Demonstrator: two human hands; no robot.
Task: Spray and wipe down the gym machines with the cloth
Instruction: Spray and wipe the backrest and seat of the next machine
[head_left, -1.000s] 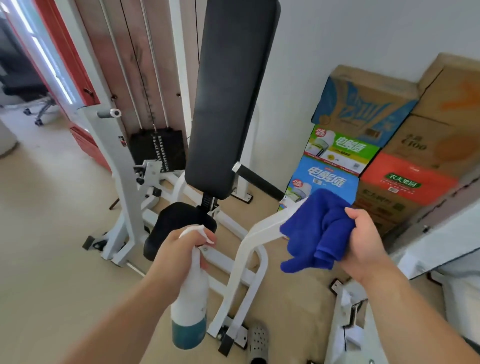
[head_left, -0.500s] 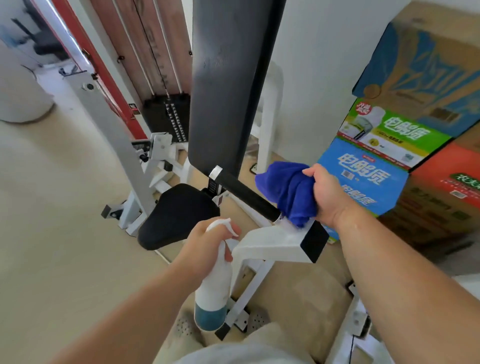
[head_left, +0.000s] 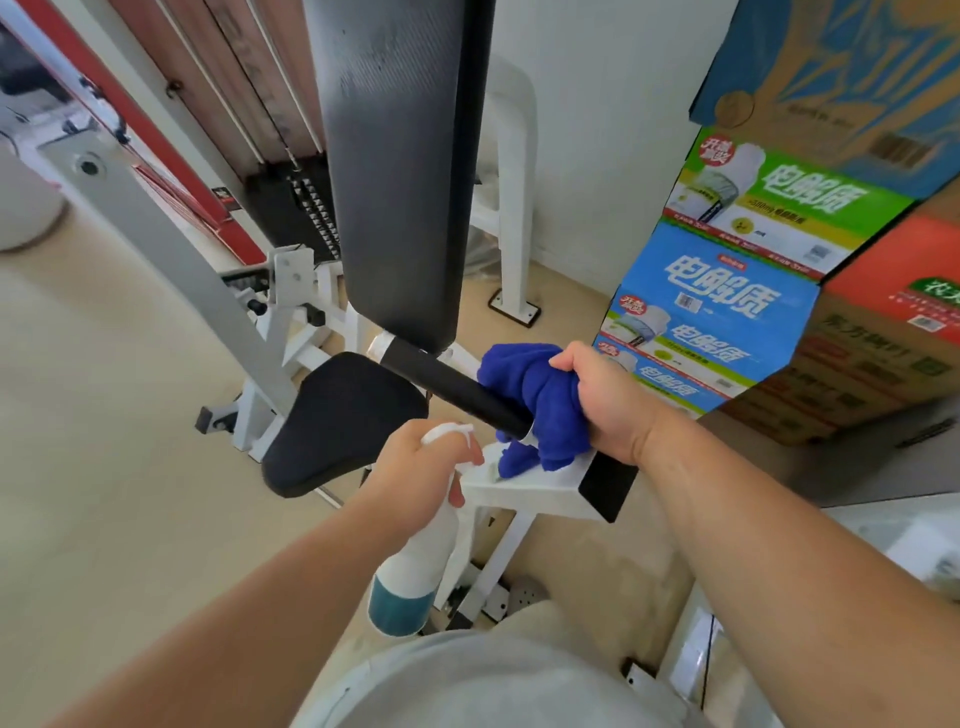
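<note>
You are in the wiping step: your right hand (head_left: 602, 402) has its fingers clamped on the bunched blue cloth (head_left: 527, 395), pressed where the black handle grip (head_left: 447, 387) meets the white machine arm (head_left: 524, 491). Your left hand (head_left: 418, 467) has its fingers curled round the neck of the spray bottle (head_left: 413, 571), held low just beside that arm and, I judge, idle. Next, draw the cloth along the grip toward its free end with firm pressure, then do the back pad (head_left: 400, 156) and seat (head_left: 337, 421)

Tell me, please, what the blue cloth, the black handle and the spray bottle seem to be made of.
Blue cloth: likely microfibre or terry, fuzzy, bunched. Black handle: matte, probably rubber or foam; silvery end suggests metal. Spray bottle: smooth white, teal base, apparently plastic.
</note>
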